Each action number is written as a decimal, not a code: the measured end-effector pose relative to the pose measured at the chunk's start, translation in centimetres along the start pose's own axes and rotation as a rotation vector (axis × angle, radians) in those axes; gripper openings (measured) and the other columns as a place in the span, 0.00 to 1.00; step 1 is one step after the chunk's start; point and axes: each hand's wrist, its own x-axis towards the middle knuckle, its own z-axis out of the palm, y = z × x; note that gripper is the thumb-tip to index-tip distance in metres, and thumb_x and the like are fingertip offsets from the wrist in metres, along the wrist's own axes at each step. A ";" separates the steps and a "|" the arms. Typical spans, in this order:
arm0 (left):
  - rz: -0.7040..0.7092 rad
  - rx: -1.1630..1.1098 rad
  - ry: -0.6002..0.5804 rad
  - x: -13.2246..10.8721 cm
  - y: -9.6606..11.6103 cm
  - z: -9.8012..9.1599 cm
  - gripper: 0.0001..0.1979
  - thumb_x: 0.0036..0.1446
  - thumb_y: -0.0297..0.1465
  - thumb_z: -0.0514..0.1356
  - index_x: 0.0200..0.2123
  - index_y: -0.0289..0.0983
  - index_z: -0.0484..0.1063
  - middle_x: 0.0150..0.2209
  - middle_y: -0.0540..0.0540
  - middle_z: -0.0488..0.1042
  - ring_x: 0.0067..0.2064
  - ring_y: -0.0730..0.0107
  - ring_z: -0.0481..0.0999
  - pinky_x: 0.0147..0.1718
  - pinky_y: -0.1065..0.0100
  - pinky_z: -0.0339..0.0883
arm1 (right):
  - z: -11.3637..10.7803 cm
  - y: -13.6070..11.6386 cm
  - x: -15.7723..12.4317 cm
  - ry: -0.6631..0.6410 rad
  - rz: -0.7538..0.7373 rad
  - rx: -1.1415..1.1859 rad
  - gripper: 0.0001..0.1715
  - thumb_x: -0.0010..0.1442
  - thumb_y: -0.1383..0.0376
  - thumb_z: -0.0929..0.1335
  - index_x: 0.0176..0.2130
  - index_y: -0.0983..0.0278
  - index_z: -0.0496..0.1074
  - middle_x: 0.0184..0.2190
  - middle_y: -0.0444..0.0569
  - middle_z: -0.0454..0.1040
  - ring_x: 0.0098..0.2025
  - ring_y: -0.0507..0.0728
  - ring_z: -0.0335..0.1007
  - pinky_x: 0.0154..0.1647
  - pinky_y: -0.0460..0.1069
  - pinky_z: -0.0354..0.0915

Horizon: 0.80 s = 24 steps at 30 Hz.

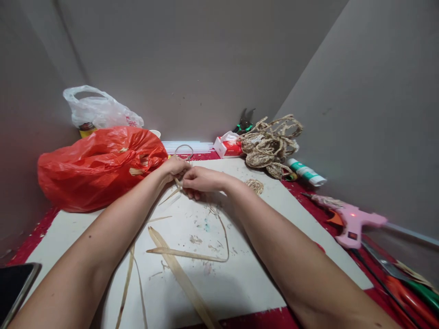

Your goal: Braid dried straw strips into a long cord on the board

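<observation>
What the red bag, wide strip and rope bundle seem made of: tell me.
Red bag: thin, glossy plastic, by its crinkles. Wide strip: probably dried leaf, smoothish, by its straw colour. Rope bundle: probably plant fibre, matt, by its rough brown strands.

No legible text or numbers.

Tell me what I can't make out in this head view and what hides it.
All in the head view:
Exact grip on the pale strip: the left hand and right hand cover it.
Most of what the red bag holds: its plastic covers it.
Lower part of the white cup-like thing: behind the red bag.
Rest of the dark-screened device: cut by the left edge.
Near end of the wide strip: cut by the bottom edge.
</observation>
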 end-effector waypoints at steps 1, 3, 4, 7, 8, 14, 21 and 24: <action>-0.004 -0.013 -0.007 -0.1 0.1 -0.1 0.13 0.43 0.21 0.57 0.13 0.36 0.57 0.11 0.56 0.54 0.13 0.83 0.50 0.15 0.74 0.40 | -0.7 -0.2 -0.6 -0.078 -0.033 0.053 0.15 0.56 0.59 0.66 0.25 0.68 0.69 0.20 0.48 0.72 0.17 0.48 0.63 0.19 0.43 0.58; -0.017 -0.034 -0.032 -0.3 0.4 -0.2 0.15 0.44 0.21 0.57 0.13 0.36 0.55 0.10 0.57 0.51 0.13 0.84 0.47 0.15 0.74 0.38 | -2.0 -0.3 -1.3 0.031 -0.047 0.153 0.21 0.58 0.54 0.65 0.26 0.69 0.70 0.21 0.49 0.73 0.18 0.47 0.63 0.19 0.42 0.58; -0.027 -0.044 -0.049 -0.3 0.6 -0.2 0.16 0.45 0.22 0.57 0.13 0.37 0.54 0.10 0.58 0.49 0.13 0.84 0.45 0.14 0.74 0.37 | -2.5 -0.1 -1.4 0.183 -0.026 0.189 0.22 0.59 0.54 0.64 0.26 0.69 0.69 0.21 0.50 0.73 0.17 0.47 0.63 0.18 0.42 0.57; -0.057 -0.083 -0.100 -0.5 1.0 -0.3 0.17 0.45 0.22 0.58 0.13 0.36 0.53 0.10 0.58 0.47 0.13 0.85 0.43 0.14 0.74 0.34 | -3.0 0.7 -0.5 0.556 0.116 0.244 0.18 0.60 0.57 0.63 0.28 0.69 0.69 0.23 0.50 0.74 0.16 0.45 0.60 0.15 0.41 0.51; -0.060 -0.097 -0.106 -0.5 1.0 -0.3 0.16 0.45 0.22 0.58 0.13 0.36 0.54 0.10 0.58 0.47 0.13 0.85 0.43 0.14 0.74 0.34 | -2.7 1.0 0.0 0.574 0.150 0.263 0.16 0.60 0.58 0.64 0.28 0.69 0.69 0.23 0.50 0.74 0.14 0.45 0.58 0.13 0.42 0.49; -0.033 -0.053 -0.049 -0.3 0.7 -0.1 0.16 0.43 0.21 0.58 0.14 0.36 0.53 0.11 0.57 0.49 0.13 0.84 0.46 0.15 0.73 0.36 | -1.2 1.8 2.0 0.364 0.188 0.472 0.19 0.58 0.59 0.65 0.21 0.65 0.61 0.11 0.38 0.57 0.11 0.43 0.41 0.11 0.42 0.38; 0.057 0.173 -0.033 -0.5 0.5 0.1 0.09 0.44 0.25 0.60 0.16 0.35 0.63 0.12 0.56 0.55 0.13 0.83 0.49 0.16 0.72 0.40 | -2.3 2.6 1.8 0.249 0.254 0.347 0.18 0.58 0.60 0.64 0.21 0.66 0.64 0.10 0.36 0.48 0.11 0.44 0.39 0.12 0.43 0.36; 0.099 0.233 -0.007 -0.3 0.3 0.1 0.11 0.42 0.27 0.62 0.16 0.35 0.62 0.13 0.56 0.56 0.14 0.83 0.50 0.16 0.73 0.40 | -2.5 2.8 2.0 0.229 0.260 0.352 0.17 0.57 0.63 0.64 0.19 0.66 0.62 0.09 0.37 0.48 0.11 0.44 0.39 0.13 0.43 0.36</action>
